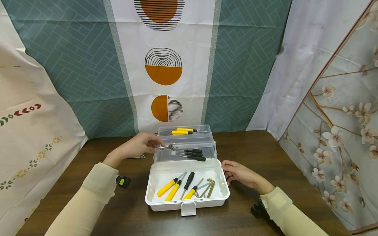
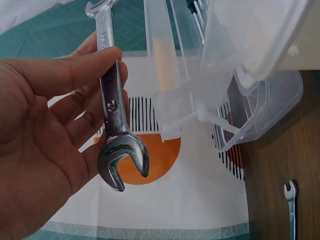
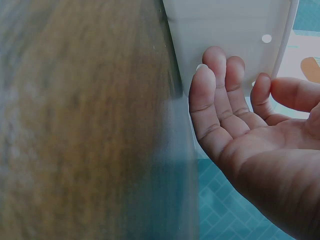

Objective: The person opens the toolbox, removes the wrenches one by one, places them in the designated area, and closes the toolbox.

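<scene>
My left hand (image 1: pixel 141 144) pinches a silver open-end wrench (image 2: pixel 112 100) between thumb and fingers, over the left side of the toolbox's raised clear trays (image 1: pixel 186 150). The wrench's open jaw points away from the hand. Below stands a white toolbox (image 1: pixel 186 206), its lid folded back. Beside its right wall is my right hand (image 1: pixel 239 173), fingers loosely bent and holding nothing; in the right wrist view the fingertips (image 3: pixel 215 60) are at the white wall, and contact is hard to tell. A second wrench (image 2: pixel 292 210) lies on the table, left of the toolbox, partly hidden by the left hand in the head view.
Inside the toolbox lie yellow-handled screwdrivers (image 1: pixel 167 187), a black screwdriver (image 1: pixel 189 180) and brass-coloured hex keys (image 1: pixel 211 188). The clear trays carry black screwdrivers (image 1: pixel 193 154) and yellow ones (image 1: pixel 181 132). A patterned curtain (image 1: pixel 245 65) hangs behind the dark wooden table (image 1: pixel 127 209).
</scene>
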`<state>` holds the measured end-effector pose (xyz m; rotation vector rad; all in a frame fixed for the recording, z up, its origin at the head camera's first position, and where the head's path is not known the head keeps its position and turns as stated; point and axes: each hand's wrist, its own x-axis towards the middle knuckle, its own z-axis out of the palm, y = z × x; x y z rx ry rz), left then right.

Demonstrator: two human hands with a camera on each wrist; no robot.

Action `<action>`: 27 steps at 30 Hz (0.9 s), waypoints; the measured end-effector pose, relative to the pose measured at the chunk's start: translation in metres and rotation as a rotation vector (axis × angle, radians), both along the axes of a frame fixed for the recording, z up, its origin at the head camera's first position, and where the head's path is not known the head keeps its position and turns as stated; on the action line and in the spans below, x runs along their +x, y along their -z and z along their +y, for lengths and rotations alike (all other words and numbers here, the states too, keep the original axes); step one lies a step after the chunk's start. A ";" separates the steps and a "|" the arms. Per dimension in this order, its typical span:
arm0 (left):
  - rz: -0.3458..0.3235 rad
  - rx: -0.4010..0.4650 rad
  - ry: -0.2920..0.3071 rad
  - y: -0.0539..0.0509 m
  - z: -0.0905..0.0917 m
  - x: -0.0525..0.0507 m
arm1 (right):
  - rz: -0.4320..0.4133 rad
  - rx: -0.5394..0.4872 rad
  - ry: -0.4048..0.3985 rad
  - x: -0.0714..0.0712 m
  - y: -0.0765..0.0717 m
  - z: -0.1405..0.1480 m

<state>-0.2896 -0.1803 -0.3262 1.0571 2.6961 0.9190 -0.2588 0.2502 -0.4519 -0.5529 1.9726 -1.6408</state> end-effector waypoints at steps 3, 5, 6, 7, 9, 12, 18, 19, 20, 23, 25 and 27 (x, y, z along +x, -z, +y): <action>-0.001 -0.005 -0.015 -0.001 -0.004 0.000 | -0.001 0.001 0.003 0.000 0.000 0.000; 0.001 -0.012 -0.030 -0.002 -0.007 0.000 | -0.001 0.000 0.004 0.000 0.000 0.000; 0.003 -0.015 -0.035 -0.002 -0.008 0.000 | -0.003 0.000 0.004 0.000 0.000 0.000; 0.002 -0.018 -0.040 -0.002 -0.010 0.000 | -0.004 0.000 0.003 0.000 0.000 0.000; 0.003 -0.026 -0.049 -0.002 -0.014 0.000 | -0.006 0.001 0.004 0.000 0.000 0.000; -0.003 -0.033 -0.065 -0.003 -0.019 0.000 | -0.009 0.003 0.006 0.000 0.000 0.000; -0.002 -0.028 -0.090 -0.005 -0.029 0.000 | -0.008 -0.001 0.005 0.000 0.000 0.000; 0.001 -0.029 -0.093 -0.006 -0.031 0.000 | -0.008 -0.002 0.005 0.000 0.000 0.000; 0.004 -0.028 -0.095 -0.006 -0.032 0.000 | -0.008 -0.003 0.004 0.000 0.001 0.000; 0.010 -0.030 -0.098 -0.008 -0.038 0.001 | -0.007 -0.005 0.005 -0.001 0.001 0.000; 0.021 -0.036 -0.098 -0.008 -0.041 0.001 | -0.007 -0.005 0.007 -0.001 0.002 0.000; 0.023 -0.039 -0.104 -0.007 -0.045 0.001 | -0.006 -0.005 0.008 -0.001 0.002 0.000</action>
